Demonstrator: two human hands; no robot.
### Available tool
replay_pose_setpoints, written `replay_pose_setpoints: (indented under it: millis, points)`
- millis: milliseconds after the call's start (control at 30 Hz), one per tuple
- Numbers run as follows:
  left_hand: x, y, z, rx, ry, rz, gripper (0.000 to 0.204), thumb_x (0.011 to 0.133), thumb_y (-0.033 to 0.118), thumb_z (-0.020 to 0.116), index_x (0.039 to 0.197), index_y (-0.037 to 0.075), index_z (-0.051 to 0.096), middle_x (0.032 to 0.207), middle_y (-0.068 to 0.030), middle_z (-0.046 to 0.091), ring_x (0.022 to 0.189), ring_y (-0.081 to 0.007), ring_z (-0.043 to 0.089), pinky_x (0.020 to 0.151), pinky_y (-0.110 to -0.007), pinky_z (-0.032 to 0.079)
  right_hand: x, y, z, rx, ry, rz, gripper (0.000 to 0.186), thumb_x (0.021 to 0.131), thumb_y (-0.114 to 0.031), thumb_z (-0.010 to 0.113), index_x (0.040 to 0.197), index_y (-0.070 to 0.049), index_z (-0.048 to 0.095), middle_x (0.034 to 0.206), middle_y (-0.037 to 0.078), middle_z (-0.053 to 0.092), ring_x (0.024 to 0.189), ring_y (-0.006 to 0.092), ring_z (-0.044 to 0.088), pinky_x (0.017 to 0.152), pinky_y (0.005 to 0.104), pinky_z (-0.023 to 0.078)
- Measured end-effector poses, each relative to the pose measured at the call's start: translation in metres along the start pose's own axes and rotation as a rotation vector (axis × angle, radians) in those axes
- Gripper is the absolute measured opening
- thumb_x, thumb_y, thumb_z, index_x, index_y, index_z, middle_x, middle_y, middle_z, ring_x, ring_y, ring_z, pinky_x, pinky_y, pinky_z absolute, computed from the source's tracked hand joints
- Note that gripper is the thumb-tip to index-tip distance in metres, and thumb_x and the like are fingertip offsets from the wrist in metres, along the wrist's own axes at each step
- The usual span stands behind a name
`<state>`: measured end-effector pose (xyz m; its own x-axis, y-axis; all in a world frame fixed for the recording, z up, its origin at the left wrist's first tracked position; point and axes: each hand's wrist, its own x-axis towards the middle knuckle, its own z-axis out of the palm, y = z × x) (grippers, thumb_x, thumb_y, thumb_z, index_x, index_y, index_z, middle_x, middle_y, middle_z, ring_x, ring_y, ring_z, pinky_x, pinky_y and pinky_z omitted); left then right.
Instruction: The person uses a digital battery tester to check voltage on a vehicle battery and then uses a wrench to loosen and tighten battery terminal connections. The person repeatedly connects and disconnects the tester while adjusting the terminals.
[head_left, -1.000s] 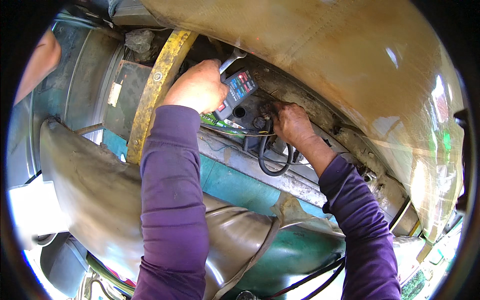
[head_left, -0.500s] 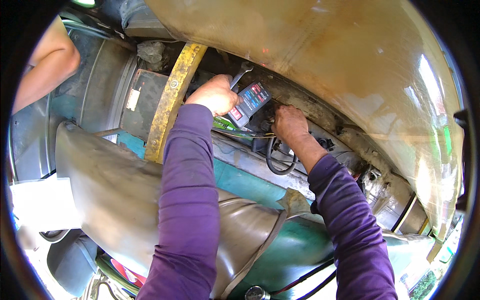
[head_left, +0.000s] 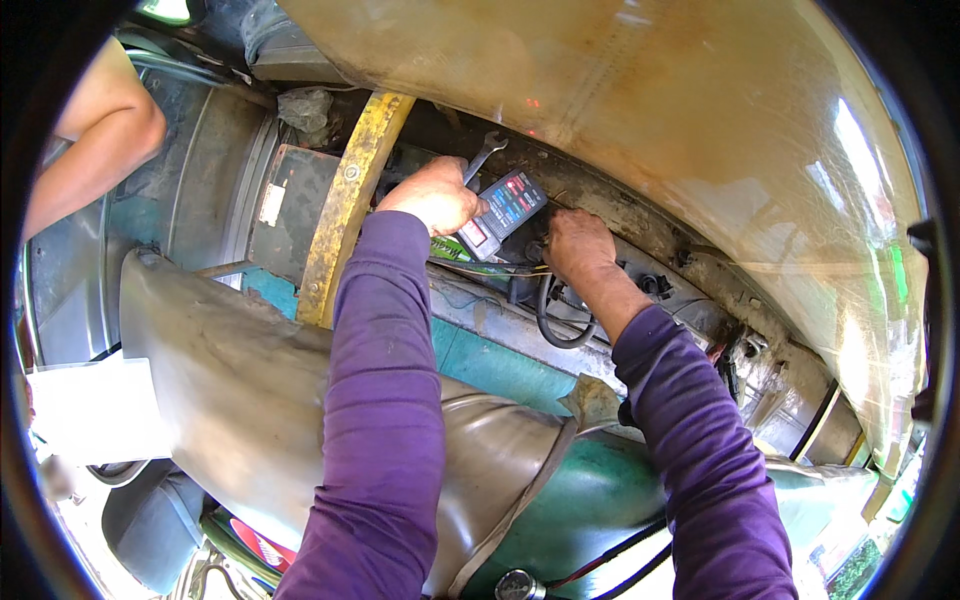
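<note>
My left hand point(head_left: 432, 196) is closed around an open-end wrench point(head_left: 485, 155), whose jaw sticks out past the fingers. That thumb also presses on the edge of a grey handheld electronic tester point(head_left: 505, 206), with a small lit display and rows of coloured print. To its right, my right hand point(head_left: 581, 241) reaches down with curled fingers beside a thick black cable point(head_left: 543, 318). Its fingertips point away from view, so what they grip is hidden. Under the tester, a bright green label shows on a box-like part, partly covered.
A worn yellow metal bar point(head_left: 345, 205) crosses left of my hands. A large tan cover point(head_left: 640, 90) arches above the recess. Brown sheeting point(head_left: 230, 370) drapes over the near side, with a green surface beside it. Another person's bare arm point(head_left: 105, 140) is at upper left.
The whole view has shifted slightly. Both hands keep nearly the same places and holds, and the tester's display looks paler now.
</note>
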<state>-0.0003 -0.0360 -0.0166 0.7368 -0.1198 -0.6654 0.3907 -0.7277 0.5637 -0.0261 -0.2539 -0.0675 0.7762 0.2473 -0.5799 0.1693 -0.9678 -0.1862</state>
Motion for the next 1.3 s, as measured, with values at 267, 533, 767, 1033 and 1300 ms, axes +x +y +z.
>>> replay_pose_setpoints:
  millis: [267,533,767,1033,1300]
  points:
    - [0.0019,-0.0028,0.0024,-0.007,0.002,0.001,0.04,0.085,0.015,0.075,0.116,-0.007,0.066,0.1,-0.0211,0.072,0.092,-0.0269,0.066,0.09,-0.037,0.049,-0.0004,-0.0024,-0.0034,-0.052,-0.046,-0.005,0.026,0.091,-0.015,0.057,0.106,-0.003,0.076,0.113,0.021,0.073,0.108,0.0351,0.071,0.093,0.0434,0.057]
    - [0.0053,-0.0053,0.0045,0.029,0.012,0.0,0.037,0.085,0.015,0.076,0.114,-0.006,0.068,0.099,-0.0208,0.073,0.09,-0.0269,0.066,0.09,-0.037,0.049,0.0029,-0.0011,0.003,-0.033,-0.002,0.004,0.026,0.087,-0.015,0.062,0.104,-0.001,0.075,0.111,0.022,0.073,0.107,0.0359,0.07,0.093,0.0429,0.057]
    - [0.0047,-0.0054,0.0037,-0.011,-0.008,0.003,0.038,0.085,0.015,0.076,0.114,-0.007,0.067,0.099,-0.0214,0.073,0.089,-0.0273,0.066,0.088,-0.038,0.05,0.0025,-0.0018,0.0013,-0.048,-0.019,0.005,0.028,0.093,-0.014,0.056,0.11,-0.002,0.075,0.117,0.022,0.072,0.111,0.0358,0.069,0.095,0.044,0.057]
    - [0.0006,-0.0014,0.0008,-0.003,-0.023,-0.001,0.04,0.084,0.019,0.077,0.112,-0.007,0.067,0.103,-0.0249,0.072,0.095,-0.0327,0.07,0.085,-0.04,0.052,0.0032,-0.0019,0.0007,-0.037,-0.032,0.007,0.027,0.086,-0.017,0.066,0.106,0.0,0.074,0.112,0.022,0.072,0.109,0.0354,0.07,0.094,0.0428,0.057]
    - [0.0024,-0.0028,0.0015,0.014,-0.028,0.002,0.039,0.085,0.021,0.077,0.112,-0.006,0.067,0.105,-0.0257,0.072,0.096,-0.0347,0.071,0.082,-0.041,0.053,0.0041,-0.0002,0.005,-0.019,0.017,-0.004,0.027,0.084,-0.017,0.068,0.105,0.0,0.074,0.112,0.022,0.072,0.109,0.0353,0.069,0.095,0.0421,0.056]
